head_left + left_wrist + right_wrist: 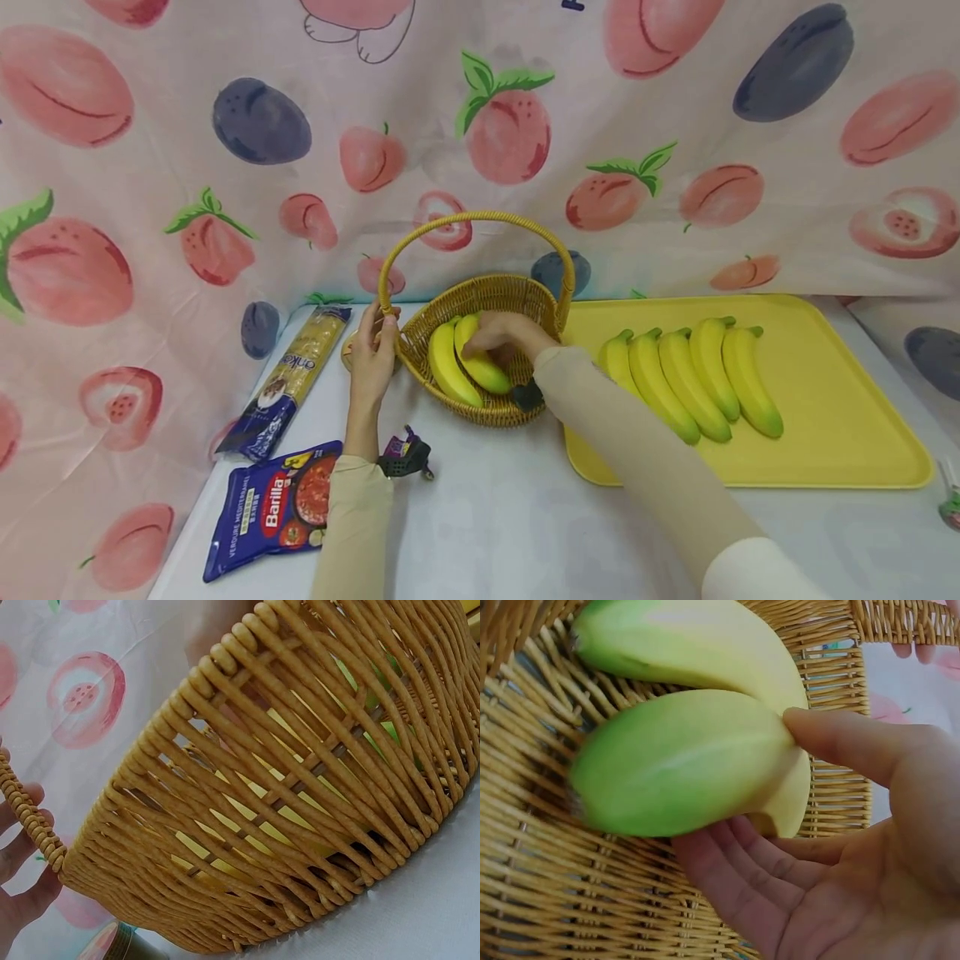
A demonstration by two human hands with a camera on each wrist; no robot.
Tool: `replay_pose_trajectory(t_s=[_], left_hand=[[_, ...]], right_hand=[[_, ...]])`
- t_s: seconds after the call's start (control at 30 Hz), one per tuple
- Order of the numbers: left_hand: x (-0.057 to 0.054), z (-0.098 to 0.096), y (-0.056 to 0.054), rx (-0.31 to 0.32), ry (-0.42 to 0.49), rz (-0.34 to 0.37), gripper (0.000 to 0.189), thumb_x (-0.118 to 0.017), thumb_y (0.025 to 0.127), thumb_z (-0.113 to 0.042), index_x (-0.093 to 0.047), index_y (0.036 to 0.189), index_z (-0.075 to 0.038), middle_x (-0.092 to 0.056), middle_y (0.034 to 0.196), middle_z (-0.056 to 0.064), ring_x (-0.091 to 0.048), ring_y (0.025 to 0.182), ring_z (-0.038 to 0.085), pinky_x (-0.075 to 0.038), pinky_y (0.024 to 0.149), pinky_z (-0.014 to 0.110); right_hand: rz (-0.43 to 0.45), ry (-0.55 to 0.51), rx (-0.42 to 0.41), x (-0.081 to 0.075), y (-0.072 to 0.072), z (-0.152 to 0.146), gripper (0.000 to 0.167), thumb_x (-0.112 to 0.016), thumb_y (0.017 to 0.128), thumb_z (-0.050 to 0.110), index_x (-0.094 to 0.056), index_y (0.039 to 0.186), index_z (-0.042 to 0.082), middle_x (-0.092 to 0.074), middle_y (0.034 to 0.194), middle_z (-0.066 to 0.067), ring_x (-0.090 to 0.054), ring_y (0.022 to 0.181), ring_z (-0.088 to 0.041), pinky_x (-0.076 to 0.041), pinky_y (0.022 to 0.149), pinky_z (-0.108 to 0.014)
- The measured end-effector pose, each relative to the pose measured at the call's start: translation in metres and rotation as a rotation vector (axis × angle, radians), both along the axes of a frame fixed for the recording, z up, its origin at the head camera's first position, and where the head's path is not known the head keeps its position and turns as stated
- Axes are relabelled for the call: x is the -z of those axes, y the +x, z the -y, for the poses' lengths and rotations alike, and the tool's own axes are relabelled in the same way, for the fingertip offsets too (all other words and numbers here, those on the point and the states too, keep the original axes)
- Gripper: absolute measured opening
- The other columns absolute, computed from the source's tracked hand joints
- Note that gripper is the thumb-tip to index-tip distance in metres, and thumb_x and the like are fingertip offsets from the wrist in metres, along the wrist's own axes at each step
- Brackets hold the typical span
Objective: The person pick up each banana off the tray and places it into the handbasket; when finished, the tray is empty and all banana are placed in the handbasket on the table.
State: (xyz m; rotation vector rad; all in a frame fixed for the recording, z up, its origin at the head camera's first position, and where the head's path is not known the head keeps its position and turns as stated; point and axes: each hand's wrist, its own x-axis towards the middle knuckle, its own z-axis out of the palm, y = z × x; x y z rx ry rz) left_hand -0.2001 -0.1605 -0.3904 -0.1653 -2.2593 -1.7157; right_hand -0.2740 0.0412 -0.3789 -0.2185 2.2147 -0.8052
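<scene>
Two yellow bananas with green tips lie side by side in a brown wicker basket with a tall arched handle. My right hand reaches into the basket and grips the right-hand banana, thumb on one side and fingers under the other. The left banana lies against it, untouched by the left hand. At the basket's left side, my left hand holds the base of the handle between thumb and fingers; the left wrist view shows the fingers around it.
A yellow tray on the right bears several bananas in a row. Left of the basket lie a long pasta packet and a blue Barilla pouch. A round container stands partly hidden behind the left hand. A patterned cloth hangs behind.
</scene>
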Motion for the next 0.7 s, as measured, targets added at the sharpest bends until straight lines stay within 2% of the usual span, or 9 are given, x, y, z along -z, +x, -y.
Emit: replay_pose_trajectory(t_s=[0.2, 0.37, 0.57, 0.63, 0.7], left_hand=[[0.0005, -0.0021, -0.0004, 0.014, -0.008, -0.006, 0.044, -0.043, 0.101, -0.018, -0.038, 0.144, -0.008, -0.054, 0.128, 0.022, -0.048, 0.125, 0.031, -0.040, 0.101, 0.046], [0.0003, -0.0015, -0.0006, 0.011, 0.002, -0.012, 0.043, -0.043, 0.101, -0.017, -0.040, 0.142, -0.007, -0.054, 0.128, 0.025, -0.049, 0.124, 0.031, -0.041, 0.100, 0.045], [0.0005, -0.0005, -0.0009, 0.014, 0.008, -0.008, 0.044, -0.043, 0.101, -0.017, -0.038, 0.144, -0.008, -0.054, 0.128, 0.024, -0.049, 0.124, 0.030, -0.041, 0.099, 0.043], [0.0001, -0.0005, -0.0009, 0.013, 0.006, -0.011, 0.044, -0.043, 0.101, -0.017, -0.039, 0.144, -0.008, -0.054, 0.128, 0.024, -0.048, 0.124, 0.031, -0.040, 0.100, 0.043], [-0.0005, -0.0003, -0.0010, 0.013, 0.006, -0.014, 0.044, -0.043, 0.101, -0.017, -0.039, 0.144, -0.008, -0.053, 0.128, 0.024, -0.048, 0.124, 0.032, -0.040, 0.100, 0.045]], right_hand=[[0.030, 0.044, -0.007, 0.0032, -0.0012, 0.0011, 0.080, -0.060, 0.090, 0.032, -0.016, 0.149, 0.001, -0.051, 0.130, -0.018, -0.062, 0.103, -0.026, -0.054, 0.086, -0.035], [0.008, 0.068, -0.028, 0.0048, -0.0037, 0.0016, 0.073, -0.056, 0.092, 0.036, -0.024, 0.147, 0.000, -0.057, 0.121, -0.016, -0.063, 0.098, -0.024, -0.054, 0.084, -0.034], [-0.020, 0.092, -0.043, 0.0036, -0.0049, 0.0017, 0.052, -0.052, 0.094, 0.033, -0.042, 0.134, 0.001, -0.062, 0.112, -0.014, -0.064, 0.098, -0.025, -0.054, 0.085, -0.035], [-0.032, 0.101, -0.045, 0.0010, -0.0036, 0.0013, 0.052, -0.051, 0.095, 0.032, -0.042, 0.136, 0.001, -0.062, 0.115, -0.015, -0.064, 0.101, -0.026, -0.053, 0.087, -0.036], [-0.051, 0.103, -0.049, -0.0024, -0.0018, 0.0007, 0.057, -0.050, 0.095, 0.032, -0.035, 0.142, 0.002, -0.057, 0.126, -0.016, -0.064, 0.102, -0.027, -0.053, 0.088, -0.037]])
